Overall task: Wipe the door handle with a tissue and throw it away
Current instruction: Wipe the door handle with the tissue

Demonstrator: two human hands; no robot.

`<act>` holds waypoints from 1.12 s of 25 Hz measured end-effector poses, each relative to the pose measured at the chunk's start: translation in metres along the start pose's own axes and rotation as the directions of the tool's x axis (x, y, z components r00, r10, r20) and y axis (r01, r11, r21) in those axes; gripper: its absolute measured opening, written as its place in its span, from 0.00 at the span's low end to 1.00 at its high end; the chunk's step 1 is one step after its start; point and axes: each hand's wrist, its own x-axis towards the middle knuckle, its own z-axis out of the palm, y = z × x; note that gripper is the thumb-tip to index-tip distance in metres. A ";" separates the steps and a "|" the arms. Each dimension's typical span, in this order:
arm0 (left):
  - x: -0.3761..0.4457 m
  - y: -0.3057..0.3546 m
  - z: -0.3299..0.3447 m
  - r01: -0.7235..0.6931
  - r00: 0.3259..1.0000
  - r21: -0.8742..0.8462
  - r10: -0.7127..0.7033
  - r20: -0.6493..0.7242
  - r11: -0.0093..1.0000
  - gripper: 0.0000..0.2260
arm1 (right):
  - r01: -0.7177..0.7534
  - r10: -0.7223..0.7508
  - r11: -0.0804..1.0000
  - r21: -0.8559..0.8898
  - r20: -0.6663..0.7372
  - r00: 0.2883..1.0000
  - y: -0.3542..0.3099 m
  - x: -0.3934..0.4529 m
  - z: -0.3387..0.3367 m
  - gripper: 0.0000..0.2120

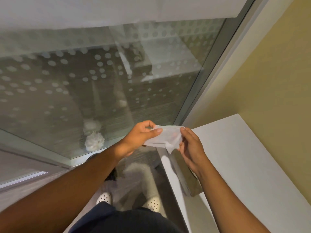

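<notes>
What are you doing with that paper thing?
A person is holding a thin white tissue stretched between both hands. The left hand pinches one edge and the right hand pinches the other. They stand in front of a glass door with frosted dots, beside a white ledge. No door handle is clearly in view, so wiping has not started.

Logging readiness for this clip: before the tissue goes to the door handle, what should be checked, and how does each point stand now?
1. Tissue in hand: ok, pinched by left hand and right hand.
2. Tissue spread out: ok, stretched between both hands.
3. Door handle in view: not ok, only the dotted glass door shows.
4. Bin located: cannot tell, none visible.
5. Tissue clean: ok, looks white.
</notes>
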 end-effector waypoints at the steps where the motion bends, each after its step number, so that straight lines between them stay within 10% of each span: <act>1: -0.006 0.003 -0.012 -0.003 1.000 0.021 0.002 0.021 1.000 0.08 | 0.010 -0.009 0.999 -0.042 0.018 1.000 0.000 0.000 0.008 0.07; 8: -0.066 0.021 -0.089 -0.059 0.990 -0.412 -0.002 -0.144 0.909 0.03 | 0.055 -0.016 0.974 -0.218 0.177 0.984 0.015 -0.014 0.091 0.07; 15: -0.152 0.017 -0.197 0.094 0.991 -0.237 -0.067 0.119 0.967 0.18 | 0.131 -0.070 0.969 -0.208 0.275 0.959 0.053 -0.044 0.212 0.04; 28: -0.268 0.010 -0.299 -0.187 0.950 -0.478 0.034 -0.311 0.858 0.29 | 0.246 -0.159 0.963 -0.105 0.514 0.843 0.096 -0.109 0.393 0.09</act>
